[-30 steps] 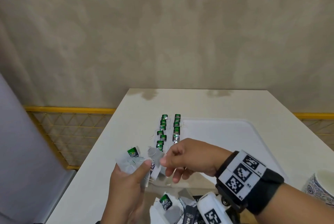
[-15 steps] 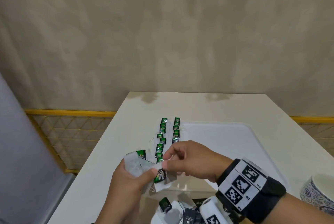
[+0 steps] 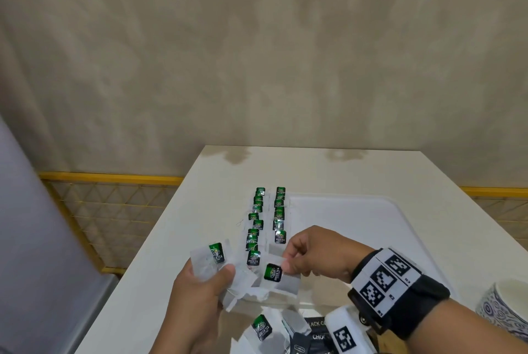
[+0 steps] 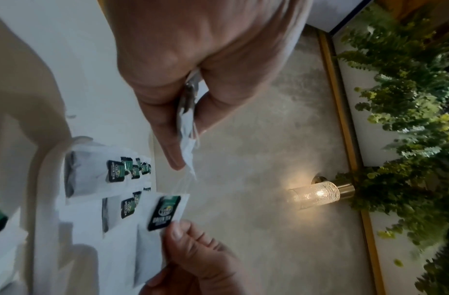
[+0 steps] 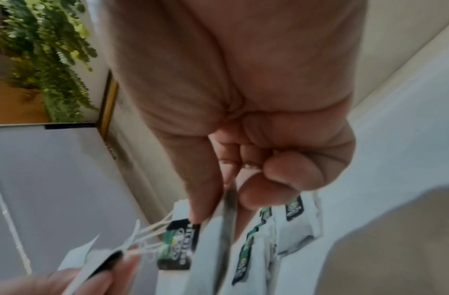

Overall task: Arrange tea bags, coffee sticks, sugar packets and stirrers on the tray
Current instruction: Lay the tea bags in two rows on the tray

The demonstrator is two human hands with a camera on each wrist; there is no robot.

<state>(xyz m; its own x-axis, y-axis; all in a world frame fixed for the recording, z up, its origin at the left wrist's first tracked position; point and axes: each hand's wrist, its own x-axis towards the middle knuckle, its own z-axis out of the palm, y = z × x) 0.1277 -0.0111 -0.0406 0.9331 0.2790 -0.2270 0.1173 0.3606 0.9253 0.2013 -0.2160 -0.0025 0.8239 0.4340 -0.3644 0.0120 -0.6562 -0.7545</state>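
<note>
Tea-bag step: left hand (image 3: pixel 200 290) clutching bunch (image 3: pixel 213 260), right hand (image 3: pixel 311 253) pinching one bag (image 3: pixel 278 278); next, onto rows (image 3: pixel 267 216), mid-frame.

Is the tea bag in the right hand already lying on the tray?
No. The right hand pinches the tea bag in the air.
</note>
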